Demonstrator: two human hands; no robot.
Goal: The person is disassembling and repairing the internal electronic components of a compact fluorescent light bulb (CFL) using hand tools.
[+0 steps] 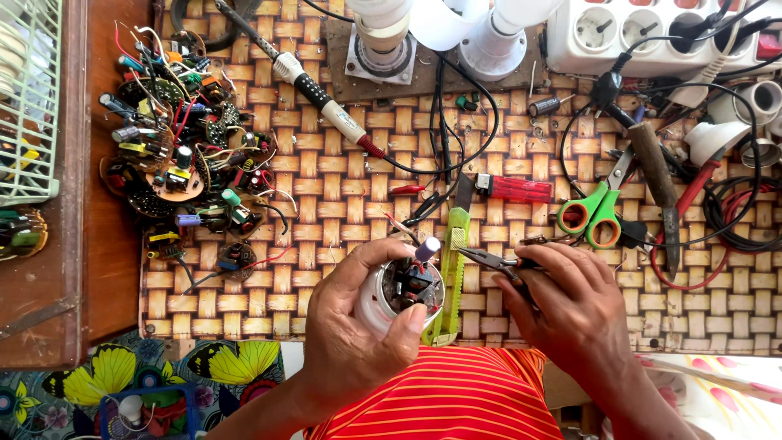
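Fingers of your left hand [358, 326] wrap around a white lamp base [376, 305], holding it upright over the near edge of the woven mat [326, 195] — its open top faces you, showing a small circuit board [411, 281] with a purple capacitor [427, 248] sticking up from it. Your right hand [570, 301] is closed around needle-nose pliers [493, 259], their tips pointing left toward the lamp base and stopping just beside it. Between the two hands a yellow-green utility knife [450, 277] lies on the mat, its lower end tucked behind your left thumb.

On the tabletop, well apart from your hands, a heap of loose circuit boards [183, 147] fills the left side of the mat. A red lighter [513, 189] lies above the knife, and green-handled scissors [595, 212] rest just to its right, next to a wooden-handled soldering iron [656, 175]. A white power strip [652, 33] sits at the far right corner — black cords run from it across the mat. A test probe with a red tip [326, 102] lies slanted near the top.
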